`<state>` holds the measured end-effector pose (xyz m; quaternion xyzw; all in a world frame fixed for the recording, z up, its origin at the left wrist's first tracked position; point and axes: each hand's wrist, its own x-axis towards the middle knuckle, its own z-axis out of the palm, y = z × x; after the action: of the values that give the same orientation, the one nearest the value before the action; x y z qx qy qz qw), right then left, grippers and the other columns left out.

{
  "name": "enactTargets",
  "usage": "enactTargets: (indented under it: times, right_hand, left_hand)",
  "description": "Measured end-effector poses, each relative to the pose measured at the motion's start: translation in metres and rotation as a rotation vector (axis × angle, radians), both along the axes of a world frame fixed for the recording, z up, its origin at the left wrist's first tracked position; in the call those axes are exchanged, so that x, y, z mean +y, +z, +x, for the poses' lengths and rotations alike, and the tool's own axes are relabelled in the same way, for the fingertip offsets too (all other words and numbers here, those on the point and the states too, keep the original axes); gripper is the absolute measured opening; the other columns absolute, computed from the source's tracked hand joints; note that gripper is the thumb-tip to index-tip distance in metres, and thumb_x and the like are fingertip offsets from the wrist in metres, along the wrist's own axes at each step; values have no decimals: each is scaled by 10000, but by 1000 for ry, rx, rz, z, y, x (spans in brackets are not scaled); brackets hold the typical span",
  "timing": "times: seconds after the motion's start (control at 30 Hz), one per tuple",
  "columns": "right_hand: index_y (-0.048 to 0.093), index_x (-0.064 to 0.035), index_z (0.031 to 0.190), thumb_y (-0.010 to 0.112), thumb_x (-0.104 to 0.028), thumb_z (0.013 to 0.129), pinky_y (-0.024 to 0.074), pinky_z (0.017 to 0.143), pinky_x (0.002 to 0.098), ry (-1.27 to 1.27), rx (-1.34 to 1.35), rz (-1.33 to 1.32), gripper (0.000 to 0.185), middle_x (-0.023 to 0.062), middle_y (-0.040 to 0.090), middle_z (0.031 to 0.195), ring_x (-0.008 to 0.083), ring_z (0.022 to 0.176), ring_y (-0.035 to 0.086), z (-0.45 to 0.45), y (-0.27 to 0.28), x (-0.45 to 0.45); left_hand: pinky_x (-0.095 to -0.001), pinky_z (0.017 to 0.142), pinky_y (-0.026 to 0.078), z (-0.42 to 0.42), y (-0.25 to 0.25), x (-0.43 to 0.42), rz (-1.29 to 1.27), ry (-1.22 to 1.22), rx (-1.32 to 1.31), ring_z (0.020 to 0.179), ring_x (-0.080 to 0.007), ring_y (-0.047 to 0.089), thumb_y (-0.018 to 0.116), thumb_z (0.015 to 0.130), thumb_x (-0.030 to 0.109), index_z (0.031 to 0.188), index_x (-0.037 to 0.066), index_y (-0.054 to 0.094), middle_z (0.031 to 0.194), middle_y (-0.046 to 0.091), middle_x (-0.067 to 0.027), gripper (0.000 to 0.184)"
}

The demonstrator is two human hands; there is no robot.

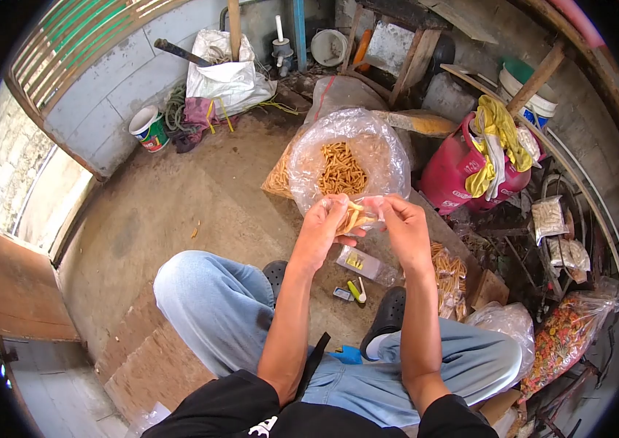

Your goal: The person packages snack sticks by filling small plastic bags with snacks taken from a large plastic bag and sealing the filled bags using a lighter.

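A small clear plastic bag (358, 217) with several yellowish snack sticks in it is held up between my two hands. My left hand (324, 225) grips the bag's left side, fingers curled beneath it. My right hand (404, 228) pinches the opposite edge near the top. Just beyond them stands a large open plastic sack (382, 157), with brown stick snacks (341, 169) heaped inside. Below my hands, on the floor, lie a pack of clear plastic bags (368, 266), a green-and-white tool like a small stapler (357, 290) and a little box (343, 293).
Filled snack packets (449, 281) lie right of my right forearm. Pink gas cylinders (446, 171) with yellow cloth (498, 139) stand at right. A bag of colourful snacks (565, 332) sits lower right. At the back left are a white sack (232, 84) and a paint bucket (148, 129).
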<state>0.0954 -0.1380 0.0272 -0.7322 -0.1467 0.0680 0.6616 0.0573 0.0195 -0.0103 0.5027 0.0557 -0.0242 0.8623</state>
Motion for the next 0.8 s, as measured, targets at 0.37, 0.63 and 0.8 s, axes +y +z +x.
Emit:
enactTargets:
  times: [0.37, 0.63, 0.8]
  right_hand:
    - [685, -58, 1059, 379, -380, 994, 404, 713, 247, 147, -12, -51, 448, 38, 593, 1026, 121, 875, 520, 5, -1, -6]
    - [680, -33, 1047, 651, -157, 865, 407, 711, 231, 130, -186, -188, 222, 52, 617, 1007, 112, 869, 557, 12, -6, -15]
    - [673, -34, 1058, 621, -203, 900, 402, 666, 198, 20, -127, 10, 238, 24, 650, 954, 69, 814, 548, 18, -9, -12]
  left_hand:
    - [-313, 794, 560, 1, -8, 1, -199, -21, -55, 853, -168, 651, 626, 892, 181, 1106, 30, 519, 1021, 635, -101, 283]
    - [-343, 841, 558, 6, -19, 5, -217, 6, -97, 965, -181, 637, 635, 864, 63, 1150, 9, 527, 1064, 628, -83, 310]
    - [-316, 816, 565, 7, -31, 20, -297, 85, -95, 949, -216, 654, 611, 883, 89, 1120, 7, 548, 1073, 638, -131, 258]
